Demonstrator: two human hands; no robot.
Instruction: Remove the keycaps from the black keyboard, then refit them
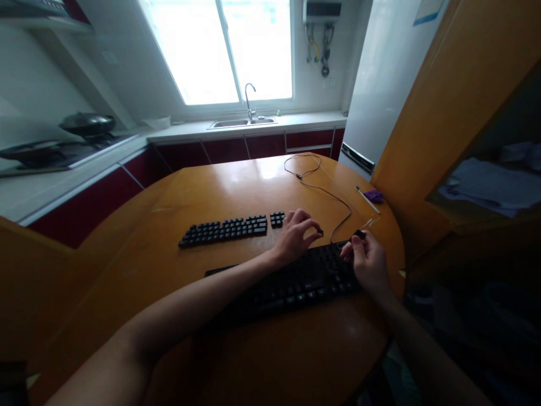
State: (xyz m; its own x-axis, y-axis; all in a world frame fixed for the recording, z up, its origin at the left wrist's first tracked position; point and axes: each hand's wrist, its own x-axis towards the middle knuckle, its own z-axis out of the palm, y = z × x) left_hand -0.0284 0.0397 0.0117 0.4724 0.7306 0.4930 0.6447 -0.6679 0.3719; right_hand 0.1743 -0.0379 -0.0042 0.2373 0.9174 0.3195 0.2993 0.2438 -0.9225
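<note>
A black keyboard (310, 285) lies on the table in front of me, partly hidden under my left forearm. Over its far edge, my left hand (296, 235) pinches a small black keycap (320, 232) between thumb and fingertips. My right hand (368, 264), above the keyboard's right end, is closed on the black handle of what looks like a keycap puller (359, 234); thin pale wires show beside it. Beyond the keyboard, black keycaps (228, 230) lie in neat rows, with a smaller block of keycaps (276, 219) close to my left hand.
The keyboard's cable (333, 197) curls toward the far side of the wooden table (203, 189). At the right edge lie a thin white stick-like brush (367, 200) and a purple cloth (373, 195). A counter with a sink (243, 122) stands beyond, and a fridge (376, 84) at right.
</note>
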